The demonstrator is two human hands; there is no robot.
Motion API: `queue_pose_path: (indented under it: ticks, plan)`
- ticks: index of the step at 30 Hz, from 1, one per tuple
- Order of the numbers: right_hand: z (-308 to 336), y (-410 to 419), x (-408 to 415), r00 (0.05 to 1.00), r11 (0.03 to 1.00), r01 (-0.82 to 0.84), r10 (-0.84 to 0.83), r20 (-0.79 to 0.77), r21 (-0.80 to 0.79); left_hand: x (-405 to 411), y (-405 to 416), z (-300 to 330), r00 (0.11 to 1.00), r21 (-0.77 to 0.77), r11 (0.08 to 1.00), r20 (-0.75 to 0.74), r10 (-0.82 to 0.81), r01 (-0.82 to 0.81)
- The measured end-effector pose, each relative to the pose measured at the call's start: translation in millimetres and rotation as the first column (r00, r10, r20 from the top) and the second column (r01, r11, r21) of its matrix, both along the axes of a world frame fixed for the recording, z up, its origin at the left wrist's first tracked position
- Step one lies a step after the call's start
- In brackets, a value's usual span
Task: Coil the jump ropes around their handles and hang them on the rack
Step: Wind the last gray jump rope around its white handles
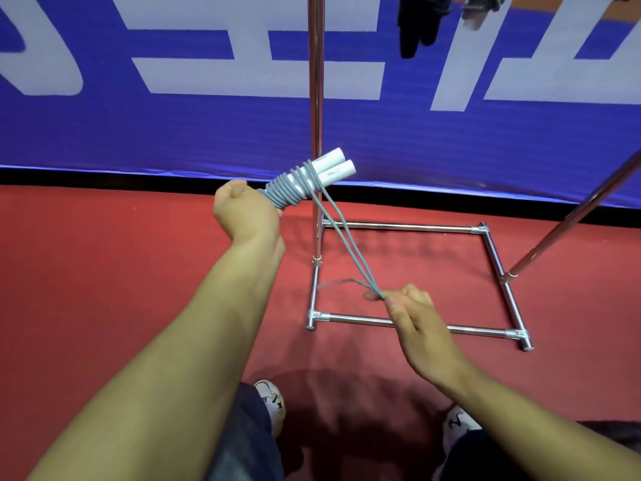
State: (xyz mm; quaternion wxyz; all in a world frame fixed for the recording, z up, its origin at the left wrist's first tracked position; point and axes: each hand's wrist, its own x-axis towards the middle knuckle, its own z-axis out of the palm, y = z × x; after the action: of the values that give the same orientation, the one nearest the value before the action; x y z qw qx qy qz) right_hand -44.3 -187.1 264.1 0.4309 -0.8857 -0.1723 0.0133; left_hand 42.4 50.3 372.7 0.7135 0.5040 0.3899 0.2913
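From the head camera we see two white handles (331, 168) side by side, gray rope (289, 189) coiled around them, gripped in our left hand (242, 211). Our right hand (412, 314) pinches two loose strands above the rack (409, 227) base.

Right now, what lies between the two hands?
In the head view, two taut grey rope strands run from the left hand's coiled white handles to the right hand.

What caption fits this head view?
Left hand holds white handles wrapped in grey rope; right hand pinches its loose end.
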Motion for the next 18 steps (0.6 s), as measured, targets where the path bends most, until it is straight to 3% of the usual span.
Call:
queue_pose_path:
  ticks: [4,6,8,10,12,14,16,18]
  plan:
    - [10,-2,7,0.965,0.98,-0.05,0.097,-0.243,0.192,-3,-6,5,0.998,0.021,0.998,-0.008,-0.058,0.059]
    - [12,-7,16,0.955,0.99,-0.073,0.105,-0.276,0.124,-6,-10,9,0.984,0.034,0.984,-0.018,-0.177,0.177]
    - [9,-13,29,0.986,0.998,-0.007,-0.004,-0.167,-0.068,-11,-17,12,0.927,0.058,0.926,-0.04,-0.372,0.374]
    - [11,-21,42,0.981,0.97,0.191,-0.192,0.005,-0.148,-19,-24,13,0.789,0.075,0.786,-0.097,-0.606,0.613]
    - [20,-29,52,0.933,0.944,0.329,-0.322,0.16,-0.02,-29,-32,8,0.573,0.141,0.556,-0.244,-0.783,0.82]
    - [34,-35,58,0.866,0.909,0.386,-0.416,0.278,0.159,-35,-40,0,0.401,0.227,0.332,-0.458,-0.794,0.916]
    - [49,-38,58,0.799,0.873,0.385,-0.477,0.365,0.298,-33,-44,-10,0.399,0.299,0.269,-0.584,-0.707,0.915]
    - [63,-38,52,0.746,0.885,0.327,-0.457,0.484,0.331,-26,-44,-20,0.538,0.417,0.341,-0.607,-0.585,0.842]
